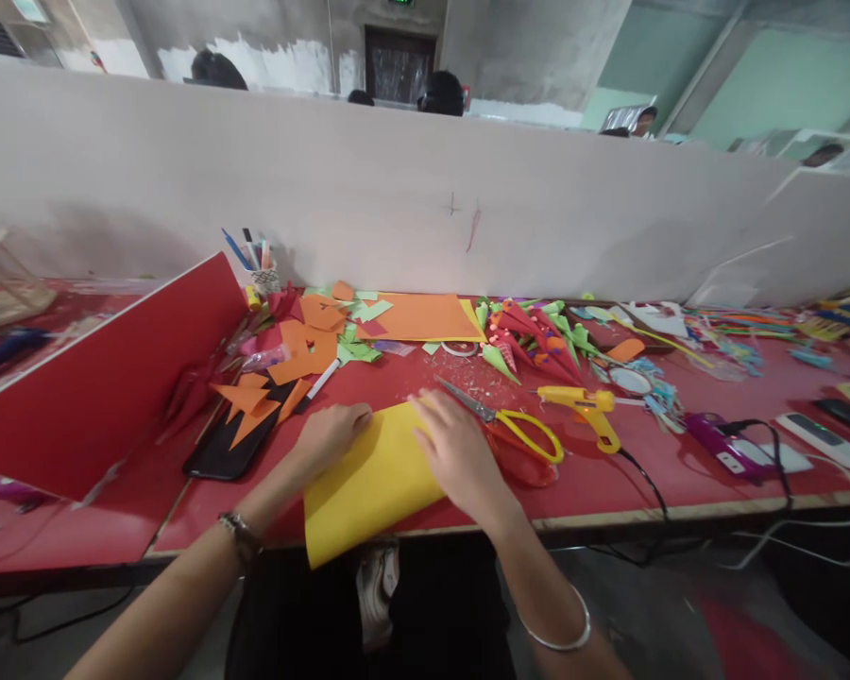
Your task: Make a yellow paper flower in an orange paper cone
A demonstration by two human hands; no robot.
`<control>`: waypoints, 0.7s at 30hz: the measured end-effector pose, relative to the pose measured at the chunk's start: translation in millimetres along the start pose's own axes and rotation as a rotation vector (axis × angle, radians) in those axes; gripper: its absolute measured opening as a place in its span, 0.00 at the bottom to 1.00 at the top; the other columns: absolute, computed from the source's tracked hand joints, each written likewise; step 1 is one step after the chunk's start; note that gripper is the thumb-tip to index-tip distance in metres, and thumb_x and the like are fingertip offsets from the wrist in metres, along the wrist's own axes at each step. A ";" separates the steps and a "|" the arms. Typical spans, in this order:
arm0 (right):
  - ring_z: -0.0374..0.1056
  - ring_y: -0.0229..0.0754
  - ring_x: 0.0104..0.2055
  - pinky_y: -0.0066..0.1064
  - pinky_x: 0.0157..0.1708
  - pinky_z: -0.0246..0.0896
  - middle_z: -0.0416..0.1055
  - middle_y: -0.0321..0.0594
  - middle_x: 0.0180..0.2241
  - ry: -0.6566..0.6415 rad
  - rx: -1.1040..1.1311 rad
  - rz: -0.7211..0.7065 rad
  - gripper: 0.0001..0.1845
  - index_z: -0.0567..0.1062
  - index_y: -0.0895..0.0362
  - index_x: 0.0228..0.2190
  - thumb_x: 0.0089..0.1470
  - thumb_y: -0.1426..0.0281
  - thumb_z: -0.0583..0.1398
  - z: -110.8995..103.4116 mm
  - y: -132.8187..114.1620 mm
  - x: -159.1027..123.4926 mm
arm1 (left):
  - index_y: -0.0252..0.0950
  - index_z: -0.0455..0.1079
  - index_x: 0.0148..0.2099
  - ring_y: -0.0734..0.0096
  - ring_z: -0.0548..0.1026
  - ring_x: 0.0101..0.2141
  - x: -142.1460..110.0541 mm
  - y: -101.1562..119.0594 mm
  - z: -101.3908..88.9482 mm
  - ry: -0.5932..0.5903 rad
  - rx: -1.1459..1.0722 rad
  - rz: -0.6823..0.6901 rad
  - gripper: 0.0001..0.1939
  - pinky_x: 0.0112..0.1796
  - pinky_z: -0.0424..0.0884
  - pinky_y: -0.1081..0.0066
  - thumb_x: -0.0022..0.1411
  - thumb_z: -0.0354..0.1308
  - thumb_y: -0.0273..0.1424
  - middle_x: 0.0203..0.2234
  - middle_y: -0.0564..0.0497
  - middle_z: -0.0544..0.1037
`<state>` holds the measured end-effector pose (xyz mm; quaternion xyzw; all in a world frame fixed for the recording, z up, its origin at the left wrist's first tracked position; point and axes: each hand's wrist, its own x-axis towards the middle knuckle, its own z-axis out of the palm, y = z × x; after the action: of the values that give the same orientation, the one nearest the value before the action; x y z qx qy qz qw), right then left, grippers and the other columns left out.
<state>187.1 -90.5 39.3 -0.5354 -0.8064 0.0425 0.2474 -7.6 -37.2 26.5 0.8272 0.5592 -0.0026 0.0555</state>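
Note:
A yellow sheet of paper (375,472) lies at the near edge of the red table, its lower left corner sticking out past the edge. My left hand (335,434) grips its upper left side, fingers curled in. On the sheet's right part rests my right hand (457,449), with fingers stretched out and slightly apart. Yellow-handled scissors (502,417) lie just right of that hand, blades partly apart. A yellow glue gun (585,411) is farther right. Left of the sheet, a black phone (230,444) lies under orange paper scraps (255,406), beside a marker (318,382).
A red board (127,378) stands on edge at left, near a pen cup (263,276). Behind the sheet are orange sheets (417,316) and red and green paper cones (531,335). A purple device (733,446) with cables sits at right. A white partition (368,198) closes the back.

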 end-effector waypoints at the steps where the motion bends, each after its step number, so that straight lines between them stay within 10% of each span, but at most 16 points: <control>1: 0.52 0.45 0.56 0.39 0.52 0.52 0.58 0.43 0.54 -0.094 0.032 -0.050 0.22 0.59 0.56 0.53 0.57 0.68 0.46 5.9 -3.3 -2.7 | 0.36 0.67 0.34 0.65 0.74 0.27 4.4 -0.7 4.2 -0.006 0.018 -0.009 0.15 0.25 0.60 0.73 0.62 0.40 0.33 0.26 0.46 0.75; 10: 0.44 0.44 0.60 0.41 0.57 0.40 0.52 0.42 0.58 -0.361 0.080 -0.155 0.28 0.55 0.58 0.55 0.56 0.58 0.46 43.5 -9.9 -23.6 | 0.33 0.66 0.41 0.59 0.75 0.29 22.9 -9.9 14.0 0.000 0.124 -0.061 0.18 0.29 0.65 0.67 0.63 0.38 0.35 0.26 0.40 0.76; 21: 0.33 0.49 0.62 0.49 0.57 0.34 0.37 0.40 0.62 -0.507 0.022 -0.166 0.32 0.50 0.42 0.56 0.51 0.48 0.47 27.3 -11.9 -52.5 | 0.30 0.69 0.38 0.55 0.74 0.28 24.9 -12.0 22.1 0.089 0.162 0.015 0.15 0.27 0.63 0.65 0.61 0.41 0.29 0.23 0.38 0.75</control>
<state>180.9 -136.6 0.8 -0.4369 -0.8834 0.1633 0.0460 -8.0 -11.9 1.9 0.8323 0.5530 -0.0107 -0.0365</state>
